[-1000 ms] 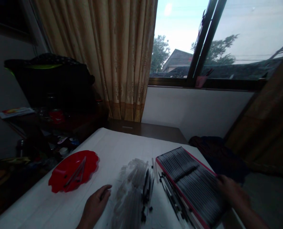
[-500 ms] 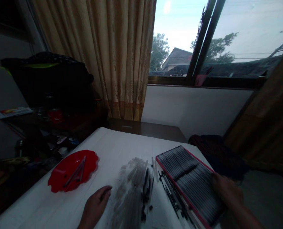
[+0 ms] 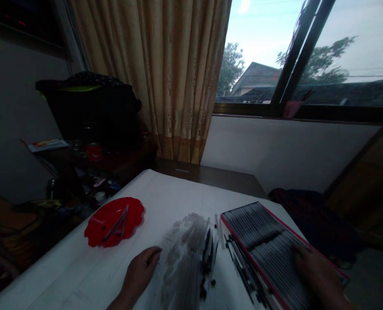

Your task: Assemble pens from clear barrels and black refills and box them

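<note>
My left hand (image 3: 142, 268) is over the white tabletop, left of a loose heap of clear, thin tubes (image 3: 185, 258). Its fingers are curled and the thumb presses near them; whatever they pinch, if anything, is too dark to make out. My right hand (image 3: 317, 271) reaches over a red-edged shallow box (image 3: 269, 241) filled with rows of dark, slender sticks. Its fingers are blurred against the rows, so their grip does not show. Between heap and box lie dark stick-like pieces with black ends (image 3: 207, 254), and more (image 3: 243, 267) line the box's left side.
A red scalloped plate (image 3: 135, 211) with a few thin sticks stands on the white table (image 3: 165, 189) at left. Beyond it is a cluttered side table with a red can (image 3: 94, 151). A curtain (image 3: 178, 86) and window are behind; dark cloth (image 3: 307, 215) lies at right.
The view has turned left, so everything sits further right. My right hand has shifted from the box's right edge inward over the rows. My left hand keeps its curled pose beside the heap.
</note>
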`<state>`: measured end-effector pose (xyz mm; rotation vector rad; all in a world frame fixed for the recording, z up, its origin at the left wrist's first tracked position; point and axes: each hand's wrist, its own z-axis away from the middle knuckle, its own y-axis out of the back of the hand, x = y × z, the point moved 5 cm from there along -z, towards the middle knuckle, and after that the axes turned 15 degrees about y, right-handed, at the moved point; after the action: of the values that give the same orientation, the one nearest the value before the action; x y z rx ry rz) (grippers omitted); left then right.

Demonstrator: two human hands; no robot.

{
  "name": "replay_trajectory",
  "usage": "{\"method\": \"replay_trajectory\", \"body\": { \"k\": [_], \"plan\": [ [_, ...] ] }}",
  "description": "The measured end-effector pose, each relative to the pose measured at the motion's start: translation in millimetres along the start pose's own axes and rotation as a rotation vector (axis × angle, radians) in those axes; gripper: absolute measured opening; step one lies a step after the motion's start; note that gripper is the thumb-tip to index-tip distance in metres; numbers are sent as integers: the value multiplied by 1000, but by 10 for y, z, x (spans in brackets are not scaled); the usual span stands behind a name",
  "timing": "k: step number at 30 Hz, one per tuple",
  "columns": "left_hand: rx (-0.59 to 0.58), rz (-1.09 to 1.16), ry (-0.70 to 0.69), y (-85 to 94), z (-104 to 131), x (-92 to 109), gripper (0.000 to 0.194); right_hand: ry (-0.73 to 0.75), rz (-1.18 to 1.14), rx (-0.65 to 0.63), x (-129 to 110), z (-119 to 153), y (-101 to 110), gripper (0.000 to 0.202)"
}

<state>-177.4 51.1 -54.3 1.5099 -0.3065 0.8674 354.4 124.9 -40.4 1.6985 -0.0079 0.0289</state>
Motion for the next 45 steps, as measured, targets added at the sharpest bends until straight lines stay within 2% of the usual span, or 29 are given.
{"method": "replay_trajectory", "body": {
  "k": [3,6,9,13,15,17,22,27,34,38,41,45],
  "plan": [
    [-45,-40,5,-9,-31,31,28,-6,70,92,-76,46,58,43],
    [-114,-124,15,-16,-67,110,27,53,62,229,-374,99,185,46],
    [-150,-227,-13,-19,-76,244,25,307,-74,375,-963,214,277,40],
    [-149,-297,-78,-69,-55,452,26,669,-315,505,-1843,516,230,28],
    [-127,-318,-109,-114,-58,564,27,745,-381,502,-2158,652,124,29],
    [-88,-352,-144,-166,-84,687,26,711,-417,511,-2322,735,16,31],
    [-66,-450,-186,-348,-266,940,25,641,-497,492,-2365,761,-150,31],
    [-70,-545,-153,-479,-410,1024,22,584,-562,458,-2322,716,-205,31],
    [-74,-662,-195,-544,-353,1146,26,568,-626,391,-2355,713,-195,29],
    [-77,-706,-231,-590,-291,1140,31,530,-648,367,-2356,709,-159,29],
    [-64,-726,-236,-583,-253,1124,35,514,-667,357,-2360,704,-126,29],
    [-62,-733,-236,-520,-233,1117,30,501,-696,355,-2353,701,-86,30]
  ]
}}
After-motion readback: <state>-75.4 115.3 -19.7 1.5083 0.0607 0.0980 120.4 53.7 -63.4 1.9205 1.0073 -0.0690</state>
